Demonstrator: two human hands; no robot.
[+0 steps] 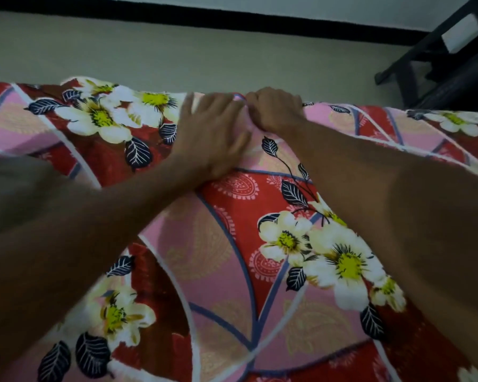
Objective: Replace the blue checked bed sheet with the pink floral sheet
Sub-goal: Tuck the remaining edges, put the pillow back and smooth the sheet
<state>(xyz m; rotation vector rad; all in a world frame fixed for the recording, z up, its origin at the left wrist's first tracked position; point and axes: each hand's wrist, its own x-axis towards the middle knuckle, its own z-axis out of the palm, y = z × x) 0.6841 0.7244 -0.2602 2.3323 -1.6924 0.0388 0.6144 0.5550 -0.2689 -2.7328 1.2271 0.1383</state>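
Pink floral sheet (221, 271) fills the near and middle field, spread over the bed from the left edge to the right edge; pattern is red and pink panels with white-and-yellow flowers and dark leaves. Its far edge runs left to right across the upper middle, with a raised fold at centre. Beige floor (177, 56) lies beyond that edge, bounded at the far side by a black skirting band (204, 19). Dark furniture frame (447, 67) stands on the floor at far right. Both bare forearms reach from the near corners to the centre of the far edge. Left hand (210, 133) lies palm-down on the sheet, fingers extended and close together, thumb set apart; motion blur hides finer detail. Right hand (276, 111), just beside it, has fingers curled, gripping the bunched sheet edge.
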